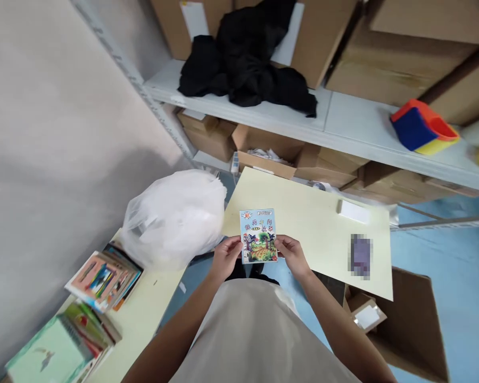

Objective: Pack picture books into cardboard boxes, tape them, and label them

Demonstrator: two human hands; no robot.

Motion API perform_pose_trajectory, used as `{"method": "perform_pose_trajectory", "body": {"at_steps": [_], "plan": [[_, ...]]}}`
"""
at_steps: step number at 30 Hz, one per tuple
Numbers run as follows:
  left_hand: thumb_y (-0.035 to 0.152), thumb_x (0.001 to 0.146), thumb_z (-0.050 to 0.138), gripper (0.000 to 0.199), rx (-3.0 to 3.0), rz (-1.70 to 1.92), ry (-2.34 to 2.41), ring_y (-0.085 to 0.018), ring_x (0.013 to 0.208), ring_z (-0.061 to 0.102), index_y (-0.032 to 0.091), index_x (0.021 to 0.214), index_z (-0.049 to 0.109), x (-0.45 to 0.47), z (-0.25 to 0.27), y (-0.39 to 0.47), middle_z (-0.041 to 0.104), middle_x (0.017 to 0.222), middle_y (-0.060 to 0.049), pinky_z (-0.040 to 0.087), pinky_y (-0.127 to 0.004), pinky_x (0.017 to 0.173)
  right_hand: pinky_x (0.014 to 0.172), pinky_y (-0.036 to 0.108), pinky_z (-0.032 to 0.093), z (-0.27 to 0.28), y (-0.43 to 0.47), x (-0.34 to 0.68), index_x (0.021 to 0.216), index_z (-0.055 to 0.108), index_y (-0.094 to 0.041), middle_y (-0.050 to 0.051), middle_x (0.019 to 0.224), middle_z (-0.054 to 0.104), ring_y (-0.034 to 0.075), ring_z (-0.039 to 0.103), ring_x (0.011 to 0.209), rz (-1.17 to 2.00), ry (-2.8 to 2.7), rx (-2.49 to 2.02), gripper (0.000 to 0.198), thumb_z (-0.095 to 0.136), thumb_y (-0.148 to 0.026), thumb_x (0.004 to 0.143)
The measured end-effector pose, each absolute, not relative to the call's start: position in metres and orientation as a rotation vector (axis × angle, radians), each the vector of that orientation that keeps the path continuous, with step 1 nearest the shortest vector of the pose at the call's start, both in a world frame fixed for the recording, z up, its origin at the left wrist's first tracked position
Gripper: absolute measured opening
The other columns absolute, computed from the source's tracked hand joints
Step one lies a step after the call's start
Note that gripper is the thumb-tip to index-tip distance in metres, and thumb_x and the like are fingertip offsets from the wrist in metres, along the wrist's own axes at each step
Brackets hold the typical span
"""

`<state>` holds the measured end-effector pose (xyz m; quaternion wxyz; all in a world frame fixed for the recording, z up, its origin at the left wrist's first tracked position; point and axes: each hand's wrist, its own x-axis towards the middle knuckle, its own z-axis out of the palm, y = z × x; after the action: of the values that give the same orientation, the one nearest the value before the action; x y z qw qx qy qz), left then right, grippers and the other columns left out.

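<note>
A small picture book (258, 234) with a light blue cover, trees and a path is held upright in front of my body. My left hand (225, 257) pinches its left edge between thumb and fingers. On the opposite edge, my right hand (293, 255) grips it the same way. Behind the book lies the pale yellow table (299, 207). To the left of my left hand sits a large white plastic bag (175, 218), its contents hard to make out.
Stacked books (106, 279) and a pale green book (46, 354) lie on the left table. A white box (354, 211) and a blurred purple item (361, 256) rest on the right. An open cardboard box (417, 319) stands below. A shelf (343, 114) bears black cloth (251, 64).
</note>
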<state>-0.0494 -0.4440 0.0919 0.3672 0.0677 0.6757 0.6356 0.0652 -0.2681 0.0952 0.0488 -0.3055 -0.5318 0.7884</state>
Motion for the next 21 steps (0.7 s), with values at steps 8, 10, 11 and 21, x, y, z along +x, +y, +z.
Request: {"method": "perform_pose_trajectory", "body": {"at_steps": [8, 10, 11, 21], "plan": [[0.044, 0.073, 0.065, 0.055, 0.517, 1.35, 1.568, -0.018, 0.084, 0.064, 0.02, 0.121, 0.054, -0.074, 0.084, -0.366, 0.065, 0.1, -0.007, 0.053, -0.028, 0.066, 0.064, 0.034, 0.054, 0.093, -0.232, 0.085, 0.088, 0.067, -0.019, 0.005, 0.085, 0.07, 0.02, 0.065, 0.074, 2.137, -1.317, -1.159, 0.04, 0.07, -0.053, 0.067], [0.043, 0.07, 0.067, 0.051, 0.49, 1.306, 1.505, -0.017, 0.082, 0.064, 0.019, 0.114, 0.057, -0.078, 0.081, -0.355, 0.066, 0.093, -0.006, 0.054, -0.028, 0.068, 0.061, 0.033, 0.054, 0.092, -0.229, 0.086, 0.087, 0.066, -0.019, 0.005, 0.083, 0.07, 0.019, 0.065, 0.072, 2.073, -1.282, -1.196, 0.039, 0.069, -0.053, 0.068], [0.042, 0.07, 0.068, 0.046, 0.48, 1.285, 1.486, -0.016, 0.081, 0.064, 0.017, 0.107, 0.06, -0.079, 0.08, -0.351, 0.067, 0.09, -0.006, 0.053, -0.028, 0.068, 0.06, 0.032, 0.053, 0.091, -0.228, 0.086, 0.086, 0.066, -0.019, 0.005, 0.082, 0.07, 0.019, 0.064, 0.071, 2.048, -1.267, -1.215, 0.039, 0.069, -0.053, 0.067], [0.042, 0.064, 0.073, 0.039, 0.489, 1.219, 1.435, -0.017, 0.077, 0.065, 0.015, 0.091, 0.066, -0.09, 0.079, -0.316, 0.071, 0.09, -0.009, 0.051, -0.027, 0.066, 0.064, 0.032, 0.053, 0.095, -0.19, 0.083, 0.095, 0.064, -0.02, 0.006, 0.09, 0.068, 0.02, 0.064, 0.08, 1.99, -1.256, -1.224, 0.042, 0.062, -0.055, 0.073]]}}
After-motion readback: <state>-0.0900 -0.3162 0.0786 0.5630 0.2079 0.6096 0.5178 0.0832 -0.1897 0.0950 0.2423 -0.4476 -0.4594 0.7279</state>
